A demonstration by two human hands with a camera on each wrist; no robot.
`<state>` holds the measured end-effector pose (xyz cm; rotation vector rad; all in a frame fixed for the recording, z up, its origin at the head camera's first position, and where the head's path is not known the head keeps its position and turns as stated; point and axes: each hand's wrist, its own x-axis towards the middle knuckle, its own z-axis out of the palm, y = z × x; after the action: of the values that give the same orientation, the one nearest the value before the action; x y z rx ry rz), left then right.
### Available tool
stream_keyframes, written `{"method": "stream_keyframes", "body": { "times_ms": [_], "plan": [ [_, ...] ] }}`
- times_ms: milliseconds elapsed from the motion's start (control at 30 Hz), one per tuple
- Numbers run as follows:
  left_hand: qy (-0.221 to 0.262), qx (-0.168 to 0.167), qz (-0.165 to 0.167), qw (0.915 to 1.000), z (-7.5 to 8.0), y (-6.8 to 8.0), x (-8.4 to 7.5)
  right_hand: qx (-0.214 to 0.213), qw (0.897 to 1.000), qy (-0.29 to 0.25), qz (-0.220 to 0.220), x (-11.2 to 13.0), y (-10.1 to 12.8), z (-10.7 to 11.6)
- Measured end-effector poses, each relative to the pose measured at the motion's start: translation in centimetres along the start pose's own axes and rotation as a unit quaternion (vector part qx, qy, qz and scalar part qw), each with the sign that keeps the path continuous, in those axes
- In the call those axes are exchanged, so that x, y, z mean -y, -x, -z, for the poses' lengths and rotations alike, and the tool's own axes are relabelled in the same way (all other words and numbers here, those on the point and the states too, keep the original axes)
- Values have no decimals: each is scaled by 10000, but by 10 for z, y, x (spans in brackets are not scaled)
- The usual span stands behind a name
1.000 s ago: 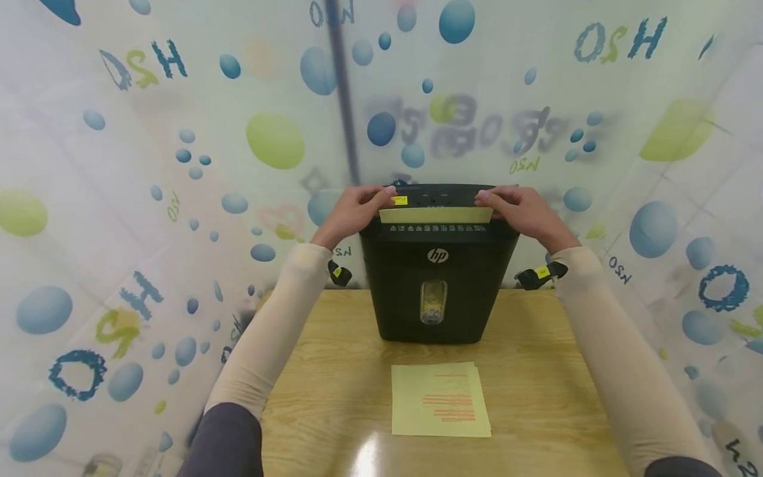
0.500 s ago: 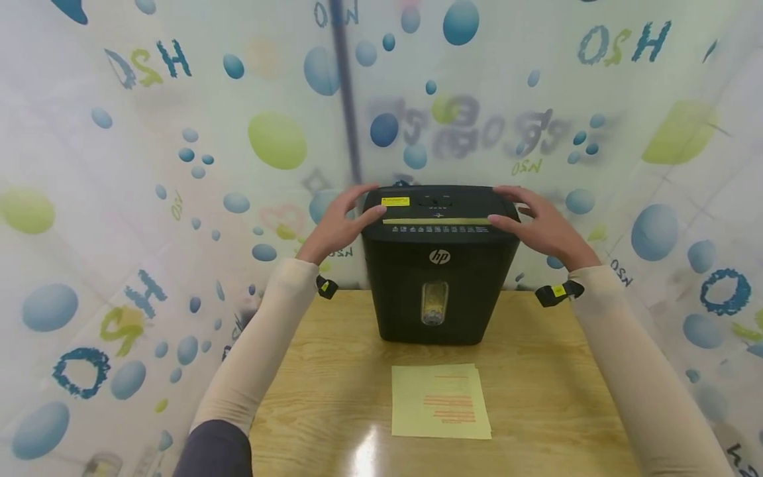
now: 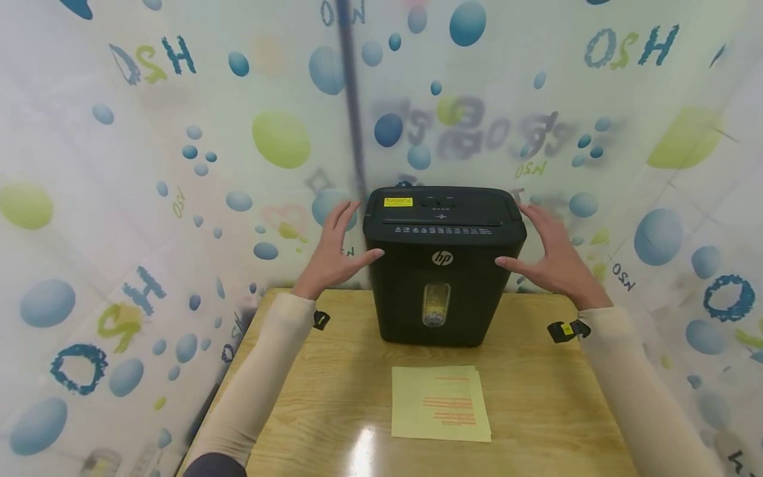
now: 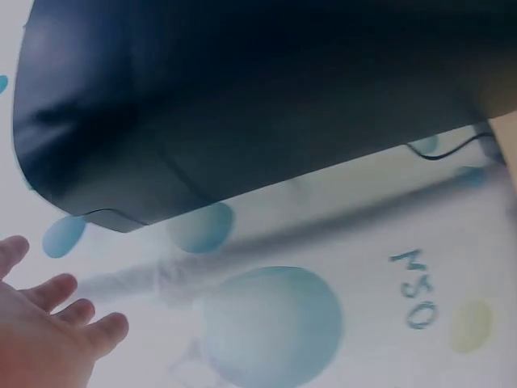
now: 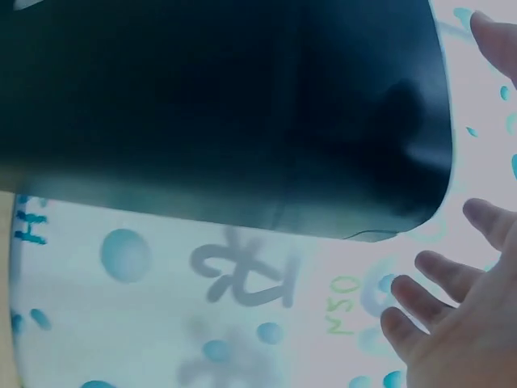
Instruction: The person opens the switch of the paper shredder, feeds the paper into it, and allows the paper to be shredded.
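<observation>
A black paper shredder [image 3: 444, 262] stands at the back of the wooden table [image 3: 334, 371], its side also filling the left wrist view [image 4: 242, 105] and the right wrist view [image 5: 218, 105]. My left hand [image 3: 334, 255] hovers beside its left flank, fingers spread and straight, holding nothing. My right hand [image 3: 551, 255] hovers by the right flank, equally spread. Bare fingers [image 4: 56, 323] show in the left wrist view, and fingers [image 5: 444, 283] in the right wrist view. No paper shows in the top slot. A stack of yellow sheets [image 3: 440, 401] with red lines lies in front of the shredder.
Plastic curtains [image 3: 149, 165] printed with blue and green bubbles close in the table on the left, back and right. The shredder's small front window [image 3: 434, 305] shows shredded bits inside. A glare spot lies on the table's near edge.
The yellow sheet that both hands held in the slot has sunk out of sight. Both hands let go and dropped from the shredder's top to beside its flanks.
</observation>
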<state>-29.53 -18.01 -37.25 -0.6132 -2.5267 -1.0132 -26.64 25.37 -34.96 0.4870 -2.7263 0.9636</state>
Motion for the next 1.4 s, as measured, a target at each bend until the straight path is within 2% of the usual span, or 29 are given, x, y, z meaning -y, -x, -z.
{"method": "stream_keyframes", "body": {
  "times_ms": [200, 400, 600, 767, 967, 1233, 1400],
  "plan": [
    [-30, -221, 261, 9994, -17, 27, 14, -187, 9997, 40, -157, -18, 17, -17],
    [309, -161, 763, 9965, -39, 53, 28, -173, 9996, -14, -244, -34, 32, -39],
    [420, -150, 987, 9941, -65, 77, 41, -64, 9988, -93, -466, -50, 47, -63],
    [435, 1, 1288, 9907, -87, 99, 52, 47, 9976, -170, -667, -62, 61, -85],
    [793, 282, 1803, 9800, -111, 127, 62, 132, 9972, -257, -686, -75, 77, -113],
    [955, 451, 1884, 9764, -141, 154, 68, 382, 9950, -282, -884, -88, 97, -151],
    [1114, 620, 1967, 9721, -155, 168, 69, 380, 9957, -250, -809, -93, 110, -174]
  ]
}}
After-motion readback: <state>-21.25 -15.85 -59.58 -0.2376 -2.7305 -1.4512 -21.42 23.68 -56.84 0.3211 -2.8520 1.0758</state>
